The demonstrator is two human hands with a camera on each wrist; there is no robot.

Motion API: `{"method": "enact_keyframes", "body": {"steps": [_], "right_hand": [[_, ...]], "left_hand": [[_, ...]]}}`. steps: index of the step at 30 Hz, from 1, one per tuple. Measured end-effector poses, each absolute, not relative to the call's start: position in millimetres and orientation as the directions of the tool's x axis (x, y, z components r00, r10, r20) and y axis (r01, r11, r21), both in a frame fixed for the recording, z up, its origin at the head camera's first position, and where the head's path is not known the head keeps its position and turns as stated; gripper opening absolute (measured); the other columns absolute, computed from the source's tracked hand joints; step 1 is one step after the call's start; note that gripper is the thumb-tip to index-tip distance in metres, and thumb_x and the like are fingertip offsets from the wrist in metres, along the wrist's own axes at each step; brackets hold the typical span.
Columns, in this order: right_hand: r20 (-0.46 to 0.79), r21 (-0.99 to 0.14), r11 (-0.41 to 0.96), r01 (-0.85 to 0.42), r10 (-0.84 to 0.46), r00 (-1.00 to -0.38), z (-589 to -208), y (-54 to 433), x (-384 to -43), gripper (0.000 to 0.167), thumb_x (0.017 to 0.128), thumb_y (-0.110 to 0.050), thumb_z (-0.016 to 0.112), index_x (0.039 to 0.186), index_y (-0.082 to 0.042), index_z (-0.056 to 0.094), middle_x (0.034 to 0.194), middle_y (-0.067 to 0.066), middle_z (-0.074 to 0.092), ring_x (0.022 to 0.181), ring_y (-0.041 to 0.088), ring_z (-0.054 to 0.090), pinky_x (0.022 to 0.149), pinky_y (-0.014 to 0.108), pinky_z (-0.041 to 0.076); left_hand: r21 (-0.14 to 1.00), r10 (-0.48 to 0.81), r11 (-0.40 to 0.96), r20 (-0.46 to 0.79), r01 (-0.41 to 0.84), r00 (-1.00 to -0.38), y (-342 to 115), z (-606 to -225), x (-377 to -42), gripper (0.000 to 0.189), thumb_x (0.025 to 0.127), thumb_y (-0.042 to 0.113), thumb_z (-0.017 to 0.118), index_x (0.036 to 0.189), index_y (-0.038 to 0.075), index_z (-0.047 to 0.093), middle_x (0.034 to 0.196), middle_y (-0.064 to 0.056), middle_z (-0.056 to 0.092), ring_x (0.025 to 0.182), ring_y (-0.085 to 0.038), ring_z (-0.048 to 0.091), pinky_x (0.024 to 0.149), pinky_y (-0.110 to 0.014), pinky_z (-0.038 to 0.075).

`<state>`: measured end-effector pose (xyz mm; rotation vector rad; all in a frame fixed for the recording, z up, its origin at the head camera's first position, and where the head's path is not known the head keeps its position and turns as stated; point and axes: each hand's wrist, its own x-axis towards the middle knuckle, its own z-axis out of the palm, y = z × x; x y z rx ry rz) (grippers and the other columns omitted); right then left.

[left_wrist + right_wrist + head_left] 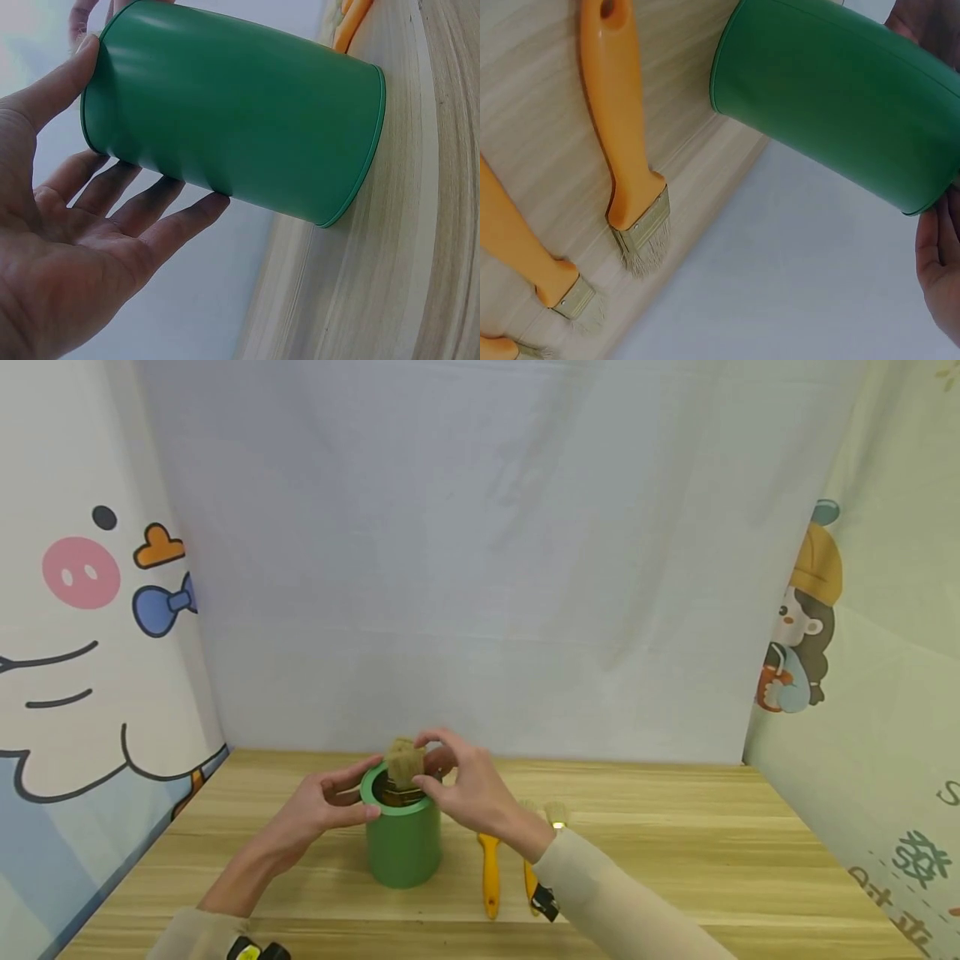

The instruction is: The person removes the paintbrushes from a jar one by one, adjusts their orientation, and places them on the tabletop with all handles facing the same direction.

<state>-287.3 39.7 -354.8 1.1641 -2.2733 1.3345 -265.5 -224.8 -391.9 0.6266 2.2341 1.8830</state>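
A green cylindrical container (403, 852) stands upright on the table, its open top facing up. My left hand (322, 806) holds it near the rim, thumb on the near side and fingers along the far left side; in the left wrist view the fingers (169, 217) lie against its wall. Pale bristles of a paintbrush (405, 764) stick up from the opening, the handle hidden inside. My right hand (468, 785) pinches this brush at its bristles, thumb and index finger at their right edge.
To the right of the container lie more paintbrushes with orange handles, one nearest (619, 127) and another beside it (517, 240). My right forearm covers part of them in the head view. Printed cloths hang left and right, a plain white cloth (480, 568) behind.
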Motion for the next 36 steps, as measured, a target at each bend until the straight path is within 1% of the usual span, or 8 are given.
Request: {"method": "enact_keyframes", "body": {"steps": [5,12,16,20,24,27,32,36], "right_hand": [[0.576,-0.599,0.251,-0.76,-0.524,-0.627,-355.4,42.0,-287.7,0.036,0.096,0.002,0.075,0.128,-0.008,0.062,0.105,0.01,0.078,0.092,0.012,0.074,0.088,0.037,0.059],[0.576,-0.565,0.283,-0.775,-0.537,-0.616,-356.5,40.8,-286.2,0.045,0.094,0.006,0.076,0.135,-0.007,0.062,0.104,0.008,0.077,0.09,0.011,0.072,0.086,0.035,0.059],[0.561,-0.571,0.292,-0.767,-0.543,-0.624,-355.7,40.3,-285.2,0.051,0.092,0.006,0.078,0.139,-0.006,0.062,0.104,0.008,0.077,0.089,0.009,0.072,0.085,0.036,0.06],[0.55,-0.58,0.292,-0.76,-0.547,-0.631,-353.9,40.7,-283.5,0.053,0.092,0.006,0.078,0.141,-0.005,0.063,0.108,0.01,0.077,0.089,0.01,0.073,0.085,0.035,0.061],[0.55,-0.599,0.28,-0.751,-0.537,-0.639,-352.6,41.4,-281.3,0.051,0.093,0.006,0.078,0.141,-0.005,0.064,0.112,0.012,0.077,0.089,0.012,0.073,0.084,0.031,0.06],[0.574,-0.601,0.257,-0.757,-0.52,-0.633,-349.6,42.0,-280.9,0.049,0.092,0.007,0.077,0.138,-0.005,0.065,0.113,0.013,0.077,0.089,0.015,0.074,0.083,0.028,0.059],[0.632,-0.581,0.213,-0.786,-0.491,-0.6,-340.4,42.7,-281.8,0.047,0.091,0.009,0.077,0.136,-0.004,0.066,0.116,0.016,0.076,0.088,0.021,0.075,0.081,0.027,0.06],[0.663,-0.568,0.187,-0.802,-0.473,-0.58,-333.5,43.4,-284.1,0.047,0.091,0.008,0.078,0.135,-0.003,0.067,0.118,0.017,0.075,0.088,0.021,0.075,0.08,0.027,0.06]], "left_hand": [[0.969,0.407,0.123,0.149,0.216,-0.901,-224.4,-390.5,-264.9,0.076,0.098,0.017,0.076,0.164,0.007,0.039,0.165,-0.02,0.035,0.145,-0.053,0.038,0.11,-0.062,0.044],[0.969,0.406,0.119,0.152,0.217,-0.901,-225.1,-391.6,-265.6,0.076,0.098,0.016,0.077,0.164,0.007,0.039,0.165,-0.02,0.036,0.144,-0.053,0.038,0.111,-0.063,0.043],[0.968,0.411,0.119,0.155,0.221,-0.898,-225.6,-392.2,-266.4,0.076,0.098,0.017,0.076,0.164,0.007,0.039,0.165,-0.019,0.035,0.144,-0.053,0.038,0.111,-0.064,0.042],[0.968,0.411,0.121,0.151,0.218,-0.899,-225.6,-392.3,-266.3,0.076,0.098,0.017,0.076,0.164,0.007,0.039,0.165,-0.019,0.035,0.144,-0.054,0.038,0.111,-0.063,0.043],[0.969,0.405,0.123,0.149,0.215,-0.902,-225.5,-392.6,-265.6,0.077,0.097,0.017,0.077,0.163,0.007,0.04,0.165,-0.019,0.036,0.144,-0.054,0.038,0.11,-0.062,0.043],[0.969,0.402,0.121,0.149,0.214,-0.903,-225.7,-393.0,-265.7,0.076,0.097,0.017,0.077,0.163,0.007,0.041,0.165,-0.019,0.037,0.144,-0.053,0.038,0.11,-0.062,0.043],[0.969,0.402,0.118,0.153,0.216,-0.903,-225.6,-392.5,-266.1,0.077,0.097,0.017,0.078,0.163,0.005,0.041,0.165,-0.019,0.037,0.144,-0.053,0.039,0.11,-0.061,0.044],[0.969,0.403,0.114,0.155,0.217,-0.902,-225.4,-392.2,-265.7,0.076,0.097,0.016,0.078,0.163,0.005,0.04,0.165,-0.018,0.038,0.143,-0.053,0.039,0.11,-0.06,0.044]]}}
